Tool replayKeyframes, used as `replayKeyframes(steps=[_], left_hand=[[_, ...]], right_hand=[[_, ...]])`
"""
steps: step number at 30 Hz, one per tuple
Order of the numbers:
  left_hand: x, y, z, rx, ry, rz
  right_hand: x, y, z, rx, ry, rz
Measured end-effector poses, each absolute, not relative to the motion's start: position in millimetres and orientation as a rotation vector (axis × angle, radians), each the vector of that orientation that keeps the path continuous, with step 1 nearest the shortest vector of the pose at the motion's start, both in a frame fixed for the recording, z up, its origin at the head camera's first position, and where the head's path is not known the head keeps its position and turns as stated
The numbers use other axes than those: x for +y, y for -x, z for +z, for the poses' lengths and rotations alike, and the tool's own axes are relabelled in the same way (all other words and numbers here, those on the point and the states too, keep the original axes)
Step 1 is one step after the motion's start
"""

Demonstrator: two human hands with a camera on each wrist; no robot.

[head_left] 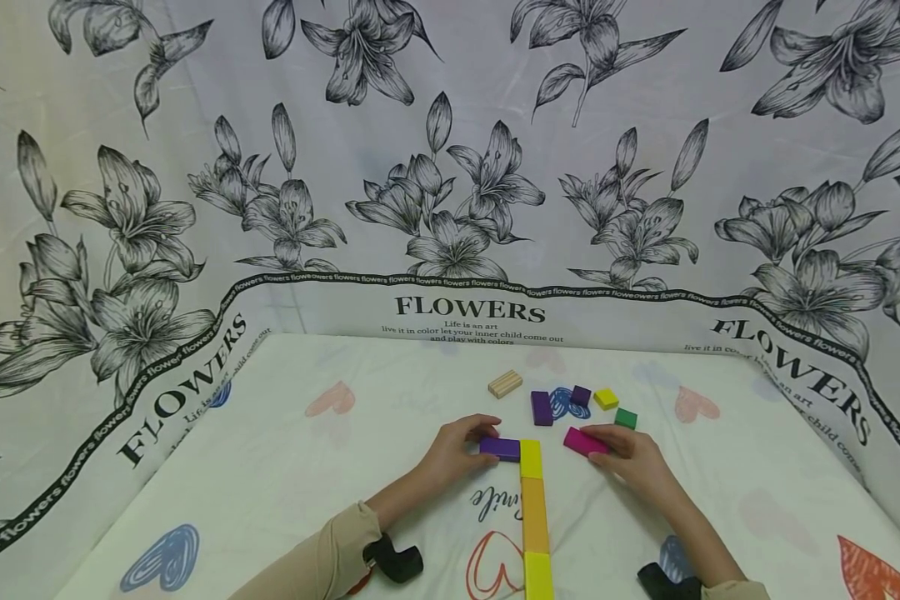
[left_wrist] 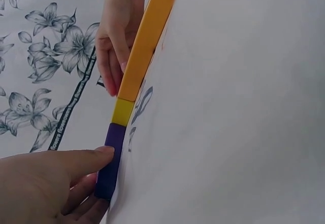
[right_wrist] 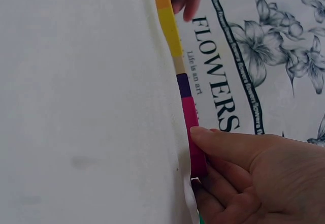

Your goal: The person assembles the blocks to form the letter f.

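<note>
My left hand (head_left: 456,454) pinches a purple block (head_left: 500,450) between thumb and fingers. The block's right end meets the far end of a column of yellow (head_left: 531,460) and orange (head_left: 535,515) blocks lying on the cloth. In the left wrist view, my thumb presses the near side of the purple block (left_wrist: 110,158), and the other fingers are partly hidden behind it. To the right of the column, my right hand (head_left: 633,460) pinches a magenta block (head_left: 585,442), which lies at a slant, apart from the column. The right wrist view shows my thumb on that magenta block (right_wrist: 192,132).
Beyond my hands lie a natural wood piece (head_left: 506,384) with grooves, a purple block (head_left: 542,408), a small dark purple block (head_left: 581,396), a yellow block (head_left: 606,399) and a green block (head_left: 626,418). A flower-printed curtain (head_left: 450,192) hangs behind the cloth-covered table (head_left: 270,467).
</note>
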State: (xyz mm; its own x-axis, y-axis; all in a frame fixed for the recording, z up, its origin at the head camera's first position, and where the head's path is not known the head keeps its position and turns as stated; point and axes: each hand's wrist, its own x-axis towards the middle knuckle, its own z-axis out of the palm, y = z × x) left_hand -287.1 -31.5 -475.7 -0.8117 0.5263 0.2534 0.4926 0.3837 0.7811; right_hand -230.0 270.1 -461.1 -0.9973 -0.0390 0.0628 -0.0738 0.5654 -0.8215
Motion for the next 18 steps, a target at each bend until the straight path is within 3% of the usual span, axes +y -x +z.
replayKeyframes(steps=[18], left_hand=[[-18,240,-463,2.468,-1.033,1.348]], right_hand=[[277,231,-461,-2.774,-0.147,1.456]])
